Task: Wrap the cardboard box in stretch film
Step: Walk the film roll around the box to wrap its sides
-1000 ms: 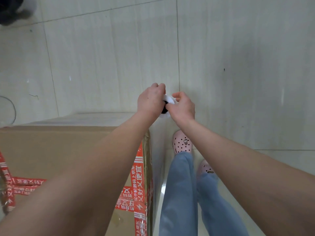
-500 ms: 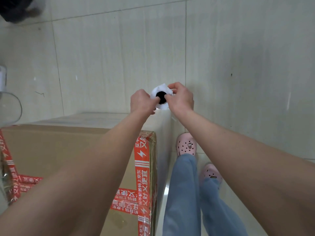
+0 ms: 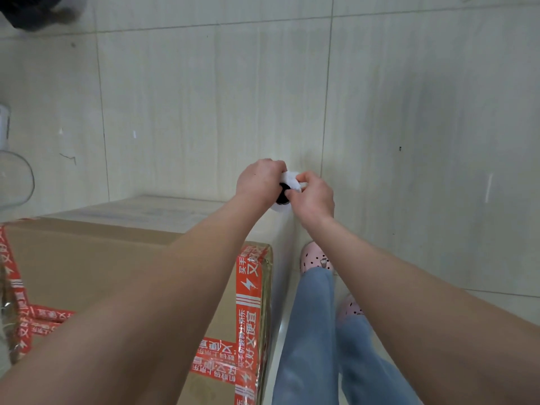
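Note:
A large brown cardboard box (image 3: 96, 270) with red printed tape fills the lower left, its far side and right edge covered in clear film. Above the box's far right corner both hands hold a stretch film roll (image 3: 287, 187), seen end-on as a white ring around a dark core. My left hand (image 3: 258, 182) grips its left side. My right hand (image 3: 314, 197) pinches its right side with thumb and fingers. A sheet of film runs down from the roll along the box's right side.
Pale tiled floor (image 3: 409, 141) lies all around. My legs in blue jeans (image 3: 309, 340) and pink clogs (image 3: 314, 257) stand right beside the box. A clear glass-like object (image 3: 14, 182) sits at the left edge, a dark object (image 3: 32, 10) at top left.
The roll and both hands rose slightly, then came back down and right. My left hand moved from beside the roll back onto it, covering most of its end.

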The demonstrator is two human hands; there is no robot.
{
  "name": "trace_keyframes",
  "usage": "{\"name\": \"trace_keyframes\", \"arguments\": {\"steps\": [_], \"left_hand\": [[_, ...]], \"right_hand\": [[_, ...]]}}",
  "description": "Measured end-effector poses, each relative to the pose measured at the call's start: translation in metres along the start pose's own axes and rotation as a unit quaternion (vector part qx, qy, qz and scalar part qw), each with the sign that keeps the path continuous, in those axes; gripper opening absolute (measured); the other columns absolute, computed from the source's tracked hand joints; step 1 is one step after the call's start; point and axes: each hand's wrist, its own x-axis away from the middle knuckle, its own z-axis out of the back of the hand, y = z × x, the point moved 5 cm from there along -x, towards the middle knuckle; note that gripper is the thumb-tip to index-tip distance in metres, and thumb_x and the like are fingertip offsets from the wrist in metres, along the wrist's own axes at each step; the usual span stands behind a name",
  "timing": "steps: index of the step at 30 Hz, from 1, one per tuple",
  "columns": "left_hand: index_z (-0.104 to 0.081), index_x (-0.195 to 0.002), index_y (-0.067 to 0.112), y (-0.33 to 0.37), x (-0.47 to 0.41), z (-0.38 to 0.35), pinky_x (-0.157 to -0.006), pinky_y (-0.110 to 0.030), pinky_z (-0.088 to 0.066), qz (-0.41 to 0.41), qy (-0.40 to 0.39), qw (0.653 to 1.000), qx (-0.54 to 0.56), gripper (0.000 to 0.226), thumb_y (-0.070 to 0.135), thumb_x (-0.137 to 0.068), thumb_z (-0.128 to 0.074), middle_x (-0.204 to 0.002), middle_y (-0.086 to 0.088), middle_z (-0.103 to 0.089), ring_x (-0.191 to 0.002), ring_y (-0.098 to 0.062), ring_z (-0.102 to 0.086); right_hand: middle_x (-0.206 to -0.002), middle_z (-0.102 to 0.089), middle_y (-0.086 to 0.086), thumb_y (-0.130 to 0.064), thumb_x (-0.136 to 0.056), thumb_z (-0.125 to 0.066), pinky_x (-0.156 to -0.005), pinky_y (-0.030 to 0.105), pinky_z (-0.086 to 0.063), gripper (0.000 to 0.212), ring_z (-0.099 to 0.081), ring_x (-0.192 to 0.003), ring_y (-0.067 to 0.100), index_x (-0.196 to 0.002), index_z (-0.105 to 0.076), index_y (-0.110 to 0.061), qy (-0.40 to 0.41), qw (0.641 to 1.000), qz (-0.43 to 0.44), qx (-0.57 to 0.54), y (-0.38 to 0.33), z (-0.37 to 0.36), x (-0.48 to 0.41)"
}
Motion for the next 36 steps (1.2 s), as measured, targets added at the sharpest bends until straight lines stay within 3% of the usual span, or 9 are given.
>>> {"name": "trace_keyframes", "arguments": {"steps": [8,12,14,19,23,26,28,33,36], "left_hand": [[-0.062,-0.104,0.008,-0.001,-0.010,-0.004,-0.062,-0.031,-0.040,-0.001,-0.018,0.999,-0.046,0.025,0.007,-0.082,-0.052,-0.086,-0.005,-0.052,-0.076,-0.025,-0.050],[-0.046,-0.093,0.010,-0.002,-0.005,0.000,-0.058,-0.032,-0.034,0.023,0.023,0.999,0.001,0.010,0.008,-0.084,-0.052,-0.086,-0.007,-0.049,-0.071,-0.027,-0.047],[-0.037,-0.089,0.014,-0.005,-0.003,0.002,-0.056,-0.033,-0.032,0.033,0.050,0.998,0.029,0.017,0.009,-0.084,-0.053,-0.085,-0.004,-0.043,-0.068,-0.028,-0.046],[-0.045,-0.083,0.012,-0.027,-0.007,0.015,-0.059,-0.033,-0.037,0.107,0.088,0.979,0.150,0.012,0.015,-0.080,-0.056,-0.085,-0.004,-0.050,-0.073,-0.026,-0.049],[-0.047,-0.079,0.012,-0.052,0.003,0.013,-0.060,-0.031,-0.036,0.255,0.145,0.909,0.297,0.017,0.020,-0.077,-0.062,-0.077,-0.002,-0.055,-0.071,-0.023,-0.051],[-0.046,-0.075,0.014,-0.069,0.011,0.001,-0.065,-0.038,-0.050,0.364,0.162,0.810,0.429,0.029,0.031,-0.075,-0.070,-0.076,0.000,-0.057,-0.074,-0.027,-0.063],[-0.045,-0.076,0.015,-0.078,0.012,-0.001,-0.071,-0.042,-0.054,0.393,0.152,0.780,0.462,0.031,0.033,-0.075,-0.070,-0.085,-0.005,-0.063,-0.078,-0.030,-0.066],[-0.051,-0.111,0.014,-0.081,-0.001,0.023,-0.069,-0.032,-0.042,0.275,0.138,0.911,0.275,0.032,0.017,-0.082,-0.062,-0.113,-0.003,-0.053,-0.097,-0.023,-0.056],[-0.052,-0.110,0.013,-0.070,-0.010,0.035,-0.062,-0.033,-0.037,0.173,0.132,0.959,0.183,0.028,0.010,-0.082,-0.055,-0.110,-0.005,-0.050,-0.095,-0.025,-0.053]], "right_hand": [[-0.104,-0.058,0.005,-0.013,-0.091,-0.043,-0.072,0.031,-0.044,0.025,-0.054,-0.089,0.028,-0.113,-0.053,-0.020,0.013,0.999,-0.028,0.029,-0.007,-0.006,0.004],[-0.110,-0.061,0.007,-0.016,-0.090,-0.048,-0.071,0.029,-0.040,0.034,-0.055,-0.091,0.026,-0.124,-0.050,-0.020,0.002,0.997,-0.002,0.075,-0.013,-0.001,-0.003],[-0.109,-0.061,0.004,-0.020,-0.088,-0.053,-0.070,0.029,-0.040,0.034,-0.057,-0.090,0.025,-0.121,-0.051,-0.020,0.007,0.996,0.006,0.086,-0.019,0.001,-0.006],[-0.115,-0.051,0.000,-0.023,-0.084,-0.056,-0.070,0.029,-0.036,0.030,-0.048,-0.082,0.021,-0.113,-0.048,-0.024,0.020,0.988,0.027,0.152,-0.046,-0.003,-0.017],[-0.117,-0.049,-0.004,-0.022,-0.086,-0.055,-0.070,0.027,-0.034,0.028,-0.047,-0.078,0.017,-0.113,-0.049,-0.027,0.010,0.977,0.073,0.200,-0.073,-0.011,-0.026],[-0.118,-0.051,-0.004,-0.023,-0.087,-0.056,-0.071,0.027,-0.033,0.027,-0.047,-0.080,0.017,-0.113,-0.050,-0.027,-0.021,0.970,0.098,0.220,-0.094,-0.020,-0.034],[-0.116,-0.054,-0.001,-0.023,-0.087,-0.057,-0.070,0.027,-0.034,0.027,-0.051,-0.084,0.020,-0.113,-0.051,-0.025,-0.059,0.966,0.100,0.233,-0.104,-0.029,-0.038],[-0.115,-0.058,0.004,-0.019,-0.089,-0.055,-0.070,0.027,-0.037,0.024,-0.057,-0.093,0.028,-0.112,-0.053,-0.021,-0.079,0.958,0.108,0.253,-0.106,-0.036,-0.038],[-0.116,-0.057,0.003,-0.018,-0.090,-0.054,-0.069,0.027,-0.037,0.025,-0.058,-0.092,0.026,-0.115,-0.052,-0.020,-0.092,0.952,0.114,0.268,-0.107,-0.036,-0.040]]}}
